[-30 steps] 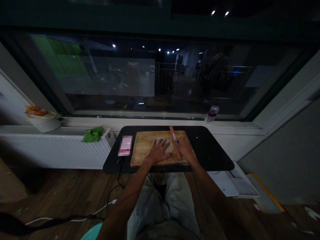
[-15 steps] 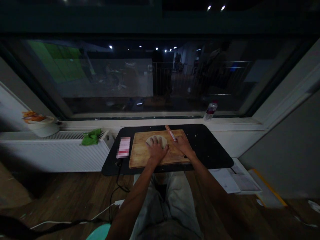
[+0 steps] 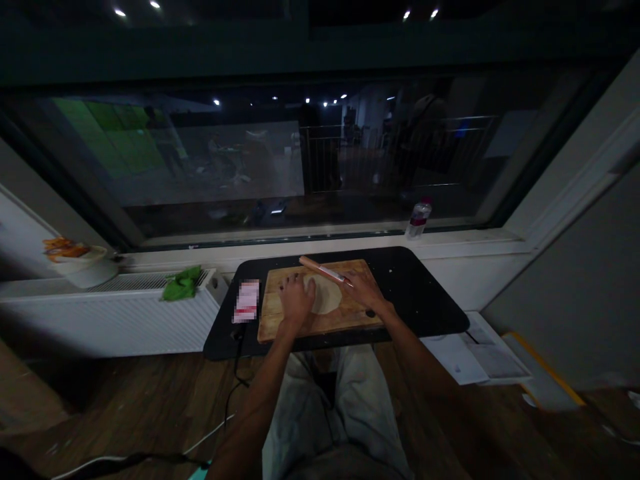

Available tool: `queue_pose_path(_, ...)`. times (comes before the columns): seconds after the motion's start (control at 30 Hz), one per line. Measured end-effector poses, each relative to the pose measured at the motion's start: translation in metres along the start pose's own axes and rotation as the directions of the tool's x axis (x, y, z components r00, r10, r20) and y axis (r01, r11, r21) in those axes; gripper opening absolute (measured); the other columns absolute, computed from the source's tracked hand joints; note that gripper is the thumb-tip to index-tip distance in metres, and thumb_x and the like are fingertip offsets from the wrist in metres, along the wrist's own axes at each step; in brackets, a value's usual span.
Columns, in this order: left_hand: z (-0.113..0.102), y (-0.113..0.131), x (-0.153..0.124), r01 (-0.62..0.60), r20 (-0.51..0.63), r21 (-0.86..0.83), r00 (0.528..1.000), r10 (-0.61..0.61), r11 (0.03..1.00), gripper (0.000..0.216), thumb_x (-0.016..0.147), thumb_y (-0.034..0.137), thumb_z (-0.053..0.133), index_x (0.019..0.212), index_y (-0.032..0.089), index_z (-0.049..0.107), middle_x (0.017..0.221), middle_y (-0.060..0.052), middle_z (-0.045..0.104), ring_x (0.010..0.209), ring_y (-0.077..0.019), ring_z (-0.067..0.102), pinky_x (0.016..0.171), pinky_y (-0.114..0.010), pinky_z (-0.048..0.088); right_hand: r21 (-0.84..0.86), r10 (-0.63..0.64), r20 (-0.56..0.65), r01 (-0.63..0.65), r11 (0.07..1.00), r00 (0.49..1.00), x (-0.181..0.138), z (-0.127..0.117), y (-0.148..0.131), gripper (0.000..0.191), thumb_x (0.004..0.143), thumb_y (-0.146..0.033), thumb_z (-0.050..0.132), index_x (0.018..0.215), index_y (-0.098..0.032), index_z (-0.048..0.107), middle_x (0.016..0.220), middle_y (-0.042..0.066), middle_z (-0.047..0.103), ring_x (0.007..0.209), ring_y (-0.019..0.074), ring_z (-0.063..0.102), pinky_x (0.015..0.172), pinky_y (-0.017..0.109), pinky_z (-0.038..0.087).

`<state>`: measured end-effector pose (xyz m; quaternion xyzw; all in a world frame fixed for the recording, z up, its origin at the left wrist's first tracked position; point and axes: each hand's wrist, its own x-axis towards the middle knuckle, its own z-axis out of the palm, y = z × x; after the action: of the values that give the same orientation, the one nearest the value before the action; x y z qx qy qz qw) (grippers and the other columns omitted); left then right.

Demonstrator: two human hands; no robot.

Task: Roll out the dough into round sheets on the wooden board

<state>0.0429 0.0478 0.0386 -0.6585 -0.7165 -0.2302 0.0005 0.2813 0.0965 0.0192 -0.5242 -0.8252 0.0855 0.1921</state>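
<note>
Tan rolling pin (image 3: 325, 271) — right hand (image 3: 363, 288) grips one end; free tip near far edge of board (image 3: 271, 317). Dough disc (image 3: 327, 300) midway between side edges; left hand (image 3: 297, 301), fingers parted, alongside — presumably to steady it.

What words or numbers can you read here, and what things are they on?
None can be read.
Rolling pin in the right hand: has a pale printed patch, too small and blurred to read.
Bottle on the sill: label too small to read.
Pink-and-white rectangle beside the cutting board: blurred into squares, unreadable.
</note>
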Motion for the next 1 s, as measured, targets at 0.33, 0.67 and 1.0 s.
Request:
queue_pose_path(0.33,0.021,-0.060,0.028,-0.353,0.077,0.033,0.934,0.350,0.935,0.037,0.109,0.019,0.053,0.134,0.020,0.079,0.151,-0.015,0.075,0.151,-0.0319,0.061,0.134,-0.052,0.045,0.147,-0.228,0.126,0.209,0.967,0.966,-0.014,0.011,-0.012,0.044,0.113,-0.031,0.060,0.153,-0.026,0.075,0.154,0.011,0.074,0.145,0.0268,0.065,0.127,0.041,0.050)
queue_pose_path(0.67,0.035,-0.058,0.021,-0.230,0.141,0.149,0.968,0.209,0.962,0.056,0.114,0.028,0.043,0.166,0.014,0.060,0.173,-0.019,0.060,0.170,-0.0362,0.044,0.139,-0.056,0.037,-0.241,0.222,-0.099,-0.239,0.940,0.970,-0.002,0.027,-0.050,0.064,0.122,-0.046,0.032,0.178,-0.016,0.047,0.164,0.022,0.065,0.153,0.0379,0.055,0.128,0.054,0.040)
queue_pose_path(1.0,0.044,-0.049,0.064,-0.134,0.047,0.115,0.990,0.129,0.984,0.061,0.117,0.035,0.035,0.170,0.014,0.056,0.175,-0.019,0.059,0.176,-0.0355,0.036,0.142,-0.061,0.033,-0.212,0.209,-0.188,-0.247,0.945,0.960,0.042,0.021,-0.034,0.064,0.122,-0.047,0.033,0.177,-0.017,0.049,0.166,0.023,0.063,0.158,0.0399,0.048,0.132,0.059,0.032)
